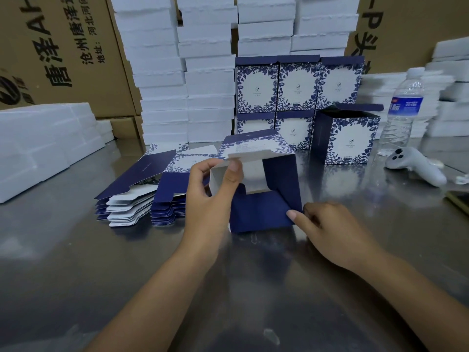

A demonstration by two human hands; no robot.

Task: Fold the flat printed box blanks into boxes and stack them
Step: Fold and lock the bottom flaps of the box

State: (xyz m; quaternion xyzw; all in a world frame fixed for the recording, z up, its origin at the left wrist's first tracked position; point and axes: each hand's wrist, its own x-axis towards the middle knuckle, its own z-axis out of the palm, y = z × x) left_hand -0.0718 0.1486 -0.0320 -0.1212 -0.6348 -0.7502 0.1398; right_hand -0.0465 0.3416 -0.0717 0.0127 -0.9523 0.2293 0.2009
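Left hand (210, 196) pinches the half-folded navy floral cardboard box (276, 179) by its white flap edge, right hand (327, 229) pinches its navy corner, mid steel counter (76, 275).

Navy box (266, 199), blue-white floral print; white foam blocks (162, 80); grey table (76, 262)

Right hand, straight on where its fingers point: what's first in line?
The navy flap of the half-folded box, whose corner the right hand pinches; past it, likely the left hand.
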